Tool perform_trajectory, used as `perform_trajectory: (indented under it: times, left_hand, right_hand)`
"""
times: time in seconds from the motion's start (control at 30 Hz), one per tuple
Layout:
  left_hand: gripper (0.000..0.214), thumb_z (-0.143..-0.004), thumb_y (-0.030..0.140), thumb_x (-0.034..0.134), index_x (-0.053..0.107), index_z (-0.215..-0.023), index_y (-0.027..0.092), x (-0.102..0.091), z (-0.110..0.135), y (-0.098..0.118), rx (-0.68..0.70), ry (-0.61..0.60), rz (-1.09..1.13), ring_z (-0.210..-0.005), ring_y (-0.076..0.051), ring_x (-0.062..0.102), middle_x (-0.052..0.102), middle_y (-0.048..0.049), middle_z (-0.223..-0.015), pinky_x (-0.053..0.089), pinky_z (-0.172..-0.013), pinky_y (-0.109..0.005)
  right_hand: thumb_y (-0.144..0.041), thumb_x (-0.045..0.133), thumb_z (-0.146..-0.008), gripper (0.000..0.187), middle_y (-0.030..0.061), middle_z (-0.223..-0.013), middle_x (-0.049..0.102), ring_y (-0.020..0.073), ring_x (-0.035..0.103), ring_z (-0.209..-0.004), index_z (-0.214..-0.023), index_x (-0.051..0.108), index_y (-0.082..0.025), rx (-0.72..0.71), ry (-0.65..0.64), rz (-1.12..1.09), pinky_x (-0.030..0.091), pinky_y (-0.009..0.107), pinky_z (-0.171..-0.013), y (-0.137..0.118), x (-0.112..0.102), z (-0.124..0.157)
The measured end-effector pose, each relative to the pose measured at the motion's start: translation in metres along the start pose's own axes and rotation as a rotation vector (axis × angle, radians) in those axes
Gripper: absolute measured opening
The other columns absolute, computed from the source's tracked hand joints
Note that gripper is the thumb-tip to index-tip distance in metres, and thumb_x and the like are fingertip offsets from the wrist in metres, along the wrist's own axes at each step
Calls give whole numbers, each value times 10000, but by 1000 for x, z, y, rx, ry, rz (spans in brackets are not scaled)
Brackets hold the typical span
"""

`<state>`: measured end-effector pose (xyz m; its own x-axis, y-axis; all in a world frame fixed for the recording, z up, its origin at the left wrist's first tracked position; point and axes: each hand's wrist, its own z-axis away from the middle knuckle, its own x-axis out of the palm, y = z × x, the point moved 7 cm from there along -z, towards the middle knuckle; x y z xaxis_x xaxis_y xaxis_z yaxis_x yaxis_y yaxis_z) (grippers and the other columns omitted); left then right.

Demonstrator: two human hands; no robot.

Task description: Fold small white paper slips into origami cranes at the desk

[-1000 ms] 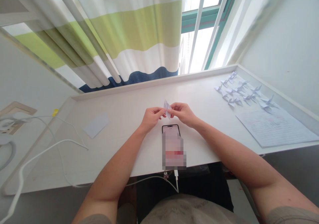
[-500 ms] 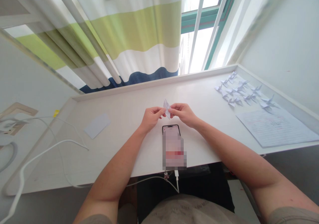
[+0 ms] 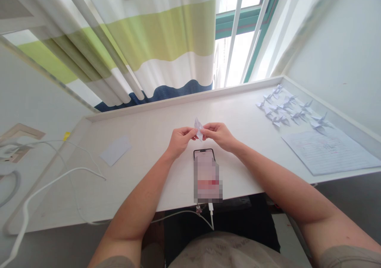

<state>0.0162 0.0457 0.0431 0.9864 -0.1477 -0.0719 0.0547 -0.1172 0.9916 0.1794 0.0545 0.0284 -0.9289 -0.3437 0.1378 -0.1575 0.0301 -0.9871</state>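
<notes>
A small piece of folded white paper point(image 3: 198, 126), narrow and pointed at its top, is held upright above the desk between my two hands. My left hand point(image 3: 181, 140) pinches its left side between thumb and fingers. From the other side my right hand point(image 3: 218, 135) grips it the same way. The fingertips hide parts of the paper's sides. Just below the hands, a phone point(image 3: 204, 155) lies face up with its screen blurred out.
Several folded paper cranes point(image 3: 279, 108) stand at the desk's back right, behind written sheets point(image 3: 330, 153). A square of white paper point(image 3: 116, 150) lies on the left. White cables point(image 3: 56, 177) cross the left side. A raised rim point(image 3: 184, 99) borders the back of the desk point(image 3: 154, 119).
Both hands keep their pinch on the folded paper, which has turned or shifted very slightly. Nothing was let go, and the other objects stay in place.
</notes>
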Motion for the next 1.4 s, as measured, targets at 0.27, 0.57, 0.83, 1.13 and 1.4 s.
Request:
perform_trajectory:
  times: [0.27, 0.57, 0.83, 1.13, 1.4]
  left_hand:
    - [344, -815, 520, 834, 821, -782, 178, 2, 1, -2, -2, -25, 1, -704, -175, 657, 772, -63, -746, 555, -766, -351]
    - [352, -818, 522, 840, 833, -794, 171, 3, 0, 4, 57, -81, -26, -712, -171, 664, 784, -66, -754, 557, -752, -327]
    - [343, -786, 506, 869, 812, -769, 168, 4, -1, -1, 14, -63, -5, -694, -157, 658, 760, -50, -722, 531, -729, -309]
    - [374, -703, 476, 934, 808, -870, 165, 13, 2, -12, -111, -66, 74, -718, -151, 653, 769, -43, -783, 520, -720, -305]
    - [299, -751, 445, 884, 791, -806, 166, 11, 2, -11, -121, -75, 68, -723, -146, 622, 739, -33, -773, 516, -736, -313]
  right_hand:
    - [-542, 927, -739, 444, 65, -859, 797, 182, 726, -756, -933, 776, -173, -50, -27, 38, 612, 382, -779, -6, 0, 0]
    - [-569, 929, -725, 453, 55, -784, 789, 180, 701, -685, -881, 745, -186, -94, 65, -2, 587, 360, -686, 1, 0, -1]
    - [-580, 936, -684, 453, 33, -707, 757, 157, 650, -622, -788, 724, -193, -76, 138, -34, 536, 324, -627, 2, 1, -2]
    - [-579, 883, -759, 428, 40, -749, 750, 151, 648, -673, -779, 719, -184, -14, 115, 12, 555, 328, -699, 5, -3, -4]
    - [-443, 711, -949, 242, 39, -893, 719, 187, 673, -788, -1054, 731, -226, -270, 182, 352, 600, 381, -749, -17, -11, 3]
